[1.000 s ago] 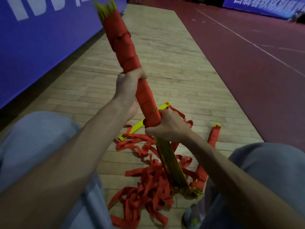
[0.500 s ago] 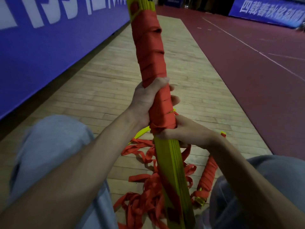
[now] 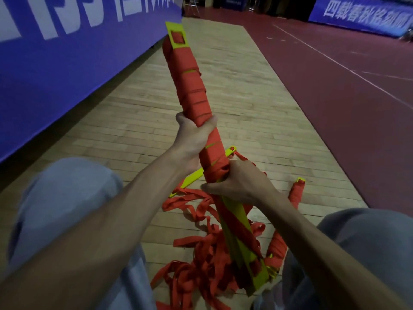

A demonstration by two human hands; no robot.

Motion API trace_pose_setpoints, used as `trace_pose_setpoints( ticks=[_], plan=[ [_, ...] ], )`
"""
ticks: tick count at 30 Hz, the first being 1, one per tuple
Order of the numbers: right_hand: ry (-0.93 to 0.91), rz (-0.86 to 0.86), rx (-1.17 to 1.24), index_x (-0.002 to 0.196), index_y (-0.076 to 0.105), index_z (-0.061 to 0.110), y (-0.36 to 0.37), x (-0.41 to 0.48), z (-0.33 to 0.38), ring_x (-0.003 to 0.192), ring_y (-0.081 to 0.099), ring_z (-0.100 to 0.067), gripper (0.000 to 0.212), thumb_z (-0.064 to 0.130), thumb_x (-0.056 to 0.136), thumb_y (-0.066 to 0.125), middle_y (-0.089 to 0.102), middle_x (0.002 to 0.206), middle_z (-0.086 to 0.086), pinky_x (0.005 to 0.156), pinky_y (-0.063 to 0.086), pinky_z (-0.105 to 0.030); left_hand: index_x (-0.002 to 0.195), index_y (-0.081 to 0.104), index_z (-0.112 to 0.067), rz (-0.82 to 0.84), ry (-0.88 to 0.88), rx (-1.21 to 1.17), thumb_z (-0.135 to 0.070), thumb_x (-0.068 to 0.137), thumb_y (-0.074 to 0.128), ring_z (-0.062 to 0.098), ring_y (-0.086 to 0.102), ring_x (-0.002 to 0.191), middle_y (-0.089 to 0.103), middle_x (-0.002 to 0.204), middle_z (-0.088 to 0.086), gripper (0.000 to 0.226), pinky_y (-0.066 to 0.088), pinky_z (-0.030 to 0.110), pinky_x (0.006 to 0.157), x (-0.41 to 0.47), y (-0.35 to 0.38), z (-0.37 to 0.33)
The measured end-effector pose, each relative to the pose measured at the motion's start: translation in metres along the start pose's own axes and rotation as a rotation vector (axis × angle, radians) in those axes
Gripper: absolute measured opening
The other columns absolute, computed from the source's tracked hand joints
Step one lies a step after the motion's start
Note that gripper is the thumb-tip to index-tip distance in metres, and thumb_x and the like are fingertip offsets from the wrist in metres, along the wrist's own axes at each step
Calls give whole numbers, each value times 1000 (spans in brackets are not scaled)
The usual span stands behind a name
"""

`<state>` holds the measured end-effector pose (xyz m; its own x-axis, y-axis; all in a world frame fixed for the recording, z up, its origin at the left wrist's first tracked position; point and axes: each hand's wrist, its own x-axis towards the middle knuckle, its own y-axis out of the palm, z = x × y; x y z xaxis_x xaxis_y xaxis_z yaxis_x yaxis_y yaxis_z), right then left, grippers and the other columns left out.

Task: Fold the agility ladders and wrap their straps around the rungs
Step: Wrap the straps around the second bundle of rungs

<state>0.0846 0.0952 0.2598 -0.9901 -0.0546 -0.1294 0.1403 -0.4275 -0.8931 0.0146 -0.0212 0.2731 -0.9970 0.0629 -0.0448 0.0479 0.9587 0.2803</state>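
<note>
two grips held the rung bundle (image 3: 190, 86) tilted above the floor (image 3: 245, 97): the left grip (image 3: 192, 134) curled round its strap-wrapped middle, the right grip (image 3: 238, 183) clenched just below, at the wrap's edge; loose straps (image 3: 201, 267) lay heaped beneath.

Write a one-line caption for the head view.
Left hand and right hand grip a rung bundle half wrapped in red strap, over wooden floor.

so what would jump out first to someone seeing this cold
The tall rung bundle, yellow and mostly wound in red strap, stands slanted at centre, gripped by the left hand midway and the right hand at the wrapping's lower edge. Under it, loose red straps sprawl on the wooden floor.
</note>
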Motion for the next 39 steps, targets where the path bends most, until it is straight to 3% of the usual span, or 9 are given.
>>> trace_pose_setpoints(
  ticks=[3, 6, 11, 13, 18, 22, 28, 32, 39],
  plan=[
    [-33, 7, 162, 72, 61, 8, -11, -1, -1, 60, 60, -18, 38, 42, 76, 78, 62, 65, -4, 55, 48, -23, 124, 41, -7, 115, -45, -67, -7, 87, 66, 17, 55, 84, 52, 93, 4, 46, 53, 37, 74, -1, -1, -13],
    [-108, 72, 504, 85, 68, 4, -27, -5, -1, 70, 69, -24, 31, 31, 78, 80, 71, 79, -14, 67, 56, -36, 113, 54, -10, 282, -30, -195, -6, 85, 66, 17, 55, 83, 55, 86, 3, 30, 50, 32, 73, -4, -7, -23],
    [-276, 269, 815, 100, 55, -13, -34, -10, 5, 70, 50, -59, 63, 42, 75, 72, 58, 94, -44, 58, 41, -60, 109, 57, -9, 363, -35, -327, -24, 85, 66, 14, 59, 75, 60, 83, 3, 30, 55, 28, 62, -21, -4, -31],
    [-295, 308, 796, 102, 56, -11, -32, -10, 10, 81, 52, -65, 66, 45, 74, 75, 57, 97, -44, 69, 45, -69, 112, 54, -7, 383, -40, -421, -23, 89, 60, 20, 67, 85, 67, 96, 8, 29, 58, 31, 75, -25, -1, -29],
    [-248, 318, 557, 95, 67, 8, -33, -9, 6, 74, 69, -32, 52, 58, 80, 68, 72, 86, -16, 67, 58, -38, 97, 55, -8, 279, -120, -461, -11, 87, 62, 18, 68, 64, 65, 78, 6, 13, 56, 39, 85, -23, 0, -22],
    [-252, 318, 402, 80, 67, 7, -43, -12, 2, 47, 57, -13, 59, 65, 75, 61, 61, 55, 1, 46, 43, -19, 98, 59, -9, 141, -102, -194, -14, 84, 73, 21, 65, 63, 59, 77, 5, 20, 58, 33, 59, -21, -1, -23],
    [-158, 196, 108, 89, 60, 23, -10, -7, 3, 71, 64, -7, 68, 82, 57, 68, 65, 74, 7, 71, 56, -35, 120, 51, 0, -139, 28, 142, -44, 60, 89, 17, 64, 73, 62, 87, 4, 83, 54, 31, 58, -7, -4, 0],
    [30, -8, -92, 106, 50, 16, 11, -4, 4, 92, 63, -26, 80, 78, 60, 71, 62, 99, -4, 82, 54, -44, 122, 53, 3, -139, -124, 75, -23, 85, 74, 19, 62, 75, 57, 88, 8, 50, 56, 30, 55, 0, -4, 11],
    [-57, -88, 216, 81, 56, 20, -3, -3, -2, 63, 62, -17, 34, 43, 66, 76, 64, 70, 1, 63, 55, -35, 90, 60, -12, -46, -91, -85, -10, 87, 62, 18, 56, 75, 56, 76, 3, 4, 48, 35, 74, -12, -4, -8]
  ],
)
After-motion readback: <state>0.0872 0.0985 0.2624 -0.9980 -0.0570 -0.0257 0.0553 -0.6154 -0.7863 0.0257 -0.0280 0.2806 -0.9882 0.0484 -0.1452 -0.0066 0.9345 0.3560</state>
